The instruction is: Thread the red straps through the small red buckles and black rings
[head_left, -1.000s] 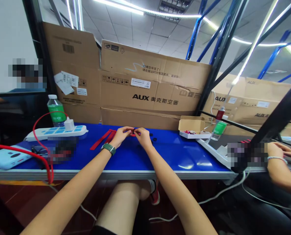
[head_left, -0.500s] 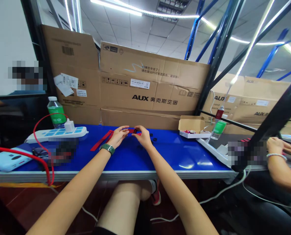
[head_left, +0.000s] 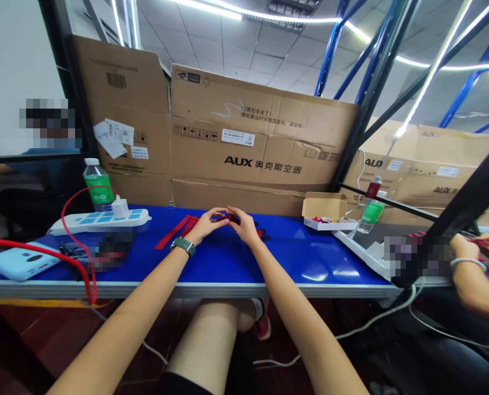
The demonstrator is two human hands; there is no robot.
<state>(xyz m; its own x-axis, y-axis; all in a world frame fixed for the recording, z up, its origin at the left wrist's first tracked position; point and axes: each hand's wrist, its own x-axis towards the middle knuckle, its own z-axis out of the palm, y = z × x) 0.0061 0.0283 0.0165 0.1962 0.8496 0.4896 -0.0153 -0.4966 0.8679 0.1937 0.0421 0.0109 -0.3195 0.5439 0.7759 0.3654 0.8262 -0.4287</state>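
Observation:
My left hand [head_left: 205, 225] and my right hand [head_left: 243, 226] meet above the blue work table [head_left: 310, 263], their fingertips pinching a small red and black part [head_left: 230, 218]. Its exact shape is hidden by my fingers. Just left of my left hand lie several red straps [head_left: 174, 232] on the tabletop. Small black pieces [head_left: 262, 235] sit close to my right hand. A dark green watch [head_left: 183, 246] is on my left wrist.
A white power strip [head_left: 100, 219], a green-labelled water bottle [head_left: 96, 185] and a pale blue power bank [head_left: 22, 262] stand at the left, with a red cable. An open small carton [head_left: 324, 208] stands at the right. A co-worker's hands [head_left: 470, 244] work beyond a dark upright.
My hands have drawn closer together around the small part, and my fingers cover more of it. The camera view has shifted slightly.

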